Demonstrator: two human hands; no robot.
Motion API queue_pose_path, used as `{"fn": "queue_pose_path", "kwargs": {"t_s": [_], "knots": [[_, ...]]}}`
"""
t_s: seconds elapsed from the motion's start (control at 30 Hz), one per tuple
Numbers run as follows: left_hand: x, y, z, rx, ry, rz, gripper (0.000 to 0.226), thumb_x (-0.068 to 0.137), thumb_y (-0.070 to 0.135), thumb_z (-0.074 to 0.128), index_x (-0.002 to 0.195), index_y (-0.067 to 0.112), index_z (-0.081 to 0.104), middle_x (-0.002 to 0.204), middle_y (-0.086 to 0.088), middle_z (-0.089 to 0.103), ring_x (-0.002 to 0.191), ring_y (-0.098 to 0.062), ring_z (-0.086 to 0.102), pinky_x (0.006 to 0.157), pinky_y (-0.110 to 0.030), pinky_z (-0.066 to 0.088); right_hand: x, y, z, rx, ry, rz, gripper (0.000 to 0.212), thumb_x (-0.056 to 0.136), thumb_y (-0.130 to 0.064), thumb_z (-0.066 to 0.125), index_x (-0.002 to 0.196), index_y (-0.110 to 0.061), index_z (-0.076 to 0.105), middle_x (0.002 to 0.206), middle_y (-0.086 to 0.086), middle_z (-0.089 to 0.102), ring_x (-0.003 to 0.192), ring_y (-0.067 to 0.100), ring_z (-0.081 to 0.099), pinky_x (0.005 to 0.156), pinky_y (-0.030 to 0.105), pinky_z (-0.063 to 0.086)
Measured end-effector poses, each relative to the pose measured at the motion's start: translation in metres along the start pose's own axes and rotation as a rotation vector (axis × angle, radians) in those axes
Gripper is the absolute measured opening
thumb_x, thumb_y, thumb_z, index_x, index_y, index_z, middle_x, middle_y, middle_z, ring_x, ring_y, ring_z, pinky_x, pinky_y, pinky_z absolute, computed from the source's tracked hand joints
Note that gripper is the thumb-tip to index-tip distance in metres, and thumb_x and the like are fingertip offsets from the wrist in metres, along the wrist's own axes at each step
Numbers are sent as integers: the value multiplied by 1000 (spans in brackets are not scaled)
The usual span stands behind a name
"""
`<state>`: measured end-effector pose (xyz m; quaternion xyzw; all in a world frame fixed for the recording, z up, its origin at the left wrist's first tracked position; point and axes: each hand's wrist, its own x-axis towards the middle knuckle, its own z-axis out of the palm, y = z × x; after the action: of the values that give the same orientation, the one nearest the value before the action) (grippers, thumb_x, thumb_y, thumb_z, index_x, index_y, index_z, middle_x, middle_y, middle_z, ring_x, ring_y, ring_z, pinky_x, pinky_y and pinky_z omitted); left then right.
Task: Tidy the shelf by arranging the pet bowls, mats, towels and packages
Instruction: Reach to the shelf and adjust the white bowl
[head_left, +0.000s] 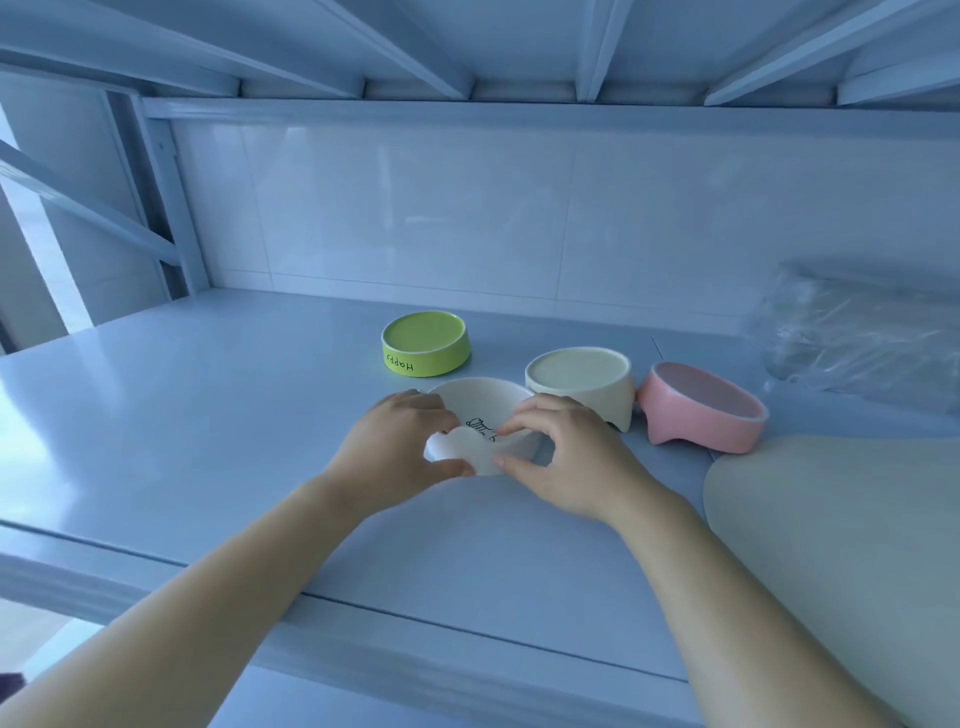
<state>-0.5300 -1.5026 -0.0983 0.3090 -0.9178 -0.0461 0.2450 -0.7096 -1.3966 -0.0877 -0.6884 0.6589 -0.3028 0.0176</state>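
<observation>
Both hands on the white bowl (480, 415) at mid-shelf, near the front of the bowl cluster. Left hand (400, 441) curled round the bowl's left rim, right hand (563, 457) pinching its near-right edge, thumb and forefinger closed on the lobed near lip; a two-handed grip, firm by the look of it. Whether the bowl rests flat on the shelf (208, 415) or sits slightly lifted: cannot tell.

Step in hand, most likely: placing or squaring up this bowl among the others. Just beyond to the left, a green bowl (426, 343); just to the right, a cream bowl (582, 384) on short feet, almost touching the white one; further right, a pink bowl (701, 408), close beside the cream. A pale mat (831, 545) at near right, a clear plastic package (857, 332) at far right against the tiled wall.

Next move probably calls for sliding or setting the white bowl into line with the row, watching the narrow gap to the cream bowl to avoid a knock, since these look like ceramic.

Writing: "Happy" on the green bowl's side, seen upside down, so that bowl seems inverted. Black line drawing inside the white bowl, partly covered by fingers, not readable as words.
</observation>
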Motion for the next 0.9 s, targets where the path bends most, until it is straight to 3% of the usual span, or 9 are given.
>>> {"fn": "queue_pose_path", "kwargs": {"t_s": [0.13,0.23,0.3,0.37,0.47,0.6,0.73,0.9], "knots": [[-6,22,9,65,51,-10,35,73,50,70,96,25,64,93,11,56,86,-13,43,72,-25,31,0,1,-1,56,-5,26,11,87,-32,61,92,-26,69,103,-11,61,101,7,53,87,26,44],[-9,12,2,-53,54,-35,47,65,45,78,107,32,61,117,12,51,110,-11,43,88,-27,37,0,4,-2,86,-5,45,12,88,-26,59,90,-24,70,103,-11,60,101,7,54,87,25,45],[-10,-1,-4,-111,26,-74,53,66,42,78,114,32,57,123,13,48,116,-10,43,93,-24,34,-1,1,-2,90,9,24,13,86,-28,60,92,-23,71,104,-11,61,102,6,54,86,21,43],[-11,-7,-6,-150,-10,-99,49,71,39,76,115,32,56,121,15,48,112,-10,48,90,-21,35,-1,-4,0,84,12,3,17,83,-34,63,96,-25,69,104,-12,61,101,4,53,86,21,43],[-10,-8,-4,-171,5,-110,41,71,41,75,107,34,58,113,16,49,103,-11,52,88,-29,43,-1,-10,7,57,11,-6,21,81,-39,65,96,-25,67,98,-12,61,97,7,54,84,27,46],[-4,-1,0,-89,29,-125,37,71,48,72,102,36,57,106,17,46,102,-9,46,78,-29,42,1,-9,9,98,70,36,15,84,-37,62,92,-25,67,94,-15,62,94,6,53,84,28,46],[3,-12,-6,-106,-36,-82,54,71,49,71,119,37,48,120,15,45,109,-11,46,86,-32,45,8,-12,9,80,68,64,13,86,-36,60,88,-26,68,91,-13,64,92,7,55,83,31,47],[18,-45,-24,-90,-76,-36,43,73,50,70,111,39,54,114,19,44,105,-8,50,86,-32,46,26,-20,12,17,-40,77,13,88,-32,55,84,-28,67,86,-18,64,89,4,57,82,32,50]]}}
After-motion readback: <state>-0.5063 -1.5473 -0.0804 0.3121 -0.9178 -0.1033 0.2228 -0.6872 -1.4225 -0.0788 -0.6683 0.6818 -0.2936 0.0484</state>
